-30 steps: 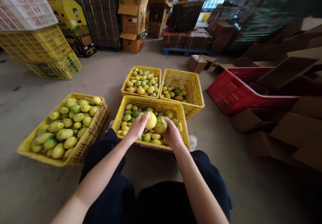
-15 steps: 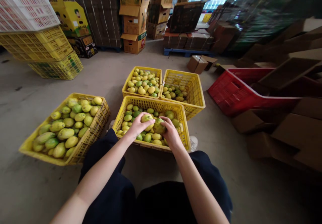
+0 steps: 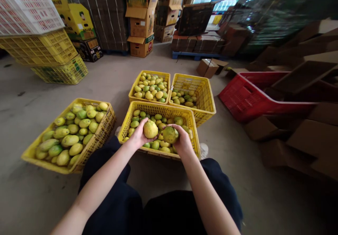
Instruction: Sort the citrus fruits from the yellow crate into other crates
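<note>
While palms cup them, fingers [image 3: 144, 121] hold fruits [image 3: 150, 129].

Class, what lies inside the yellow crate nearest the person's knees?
The nearest crate holds green and yellow fruit. Both hands, left and right, each holding one, cover the fruit beneath.

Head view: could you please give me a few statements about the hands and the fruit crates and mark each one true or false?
1. The left hand holds a yellow fruit. True.
2. The right hand is empty. False: it holds a greener fruit.
3. Both hands are over the near yellow crate. True.
4. The red crate is full of fruit. False: no fruit shows in it.
5. The crate on the left holds larger fruit. True.
</note>
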Demonstrator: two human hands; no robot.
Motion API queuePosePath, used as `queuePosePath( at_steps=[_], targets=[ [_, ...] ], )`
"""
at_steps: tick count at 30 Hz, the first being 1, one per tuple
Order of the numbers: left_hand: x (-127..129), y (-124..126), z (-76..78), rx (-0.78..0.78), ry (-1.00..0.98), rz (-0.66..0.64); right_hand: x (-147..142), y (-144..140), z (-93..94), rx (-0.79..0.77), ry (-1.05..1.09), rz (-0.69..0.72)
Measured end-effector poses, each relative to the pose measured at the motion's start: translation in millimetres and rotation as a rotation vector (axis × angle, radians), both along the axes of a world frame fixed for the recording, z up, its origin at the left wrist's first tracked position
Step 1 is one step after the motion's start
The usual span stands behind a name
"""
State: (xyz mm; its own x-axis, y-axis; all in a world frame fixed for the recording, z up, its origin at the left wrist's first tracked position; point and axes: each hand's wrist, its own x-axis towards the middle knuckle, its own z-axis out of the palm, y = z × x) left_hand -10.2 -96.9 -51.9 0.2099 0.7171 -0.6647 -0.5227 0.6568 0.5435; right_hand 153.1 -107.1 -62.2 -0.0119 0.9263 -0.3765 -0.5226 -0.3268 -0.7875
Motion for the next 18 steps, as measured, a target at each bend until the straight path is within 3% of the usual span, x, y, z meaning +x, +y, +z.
queuePosePath(
  at_steps=[11, 18],
  targets=[
    [-12.0, -5.1, -6.3, 0.058, 0.119, 0.039, -10.9, 0.7, 7.6, -0.027, 0.065, 0.068],
    [-25.5, -10.8, -12.0, 0.247, 0.257, 0.008, -25.6, 3.9, 7.4, -0.015, 0.059, 0.140]
  ],
)
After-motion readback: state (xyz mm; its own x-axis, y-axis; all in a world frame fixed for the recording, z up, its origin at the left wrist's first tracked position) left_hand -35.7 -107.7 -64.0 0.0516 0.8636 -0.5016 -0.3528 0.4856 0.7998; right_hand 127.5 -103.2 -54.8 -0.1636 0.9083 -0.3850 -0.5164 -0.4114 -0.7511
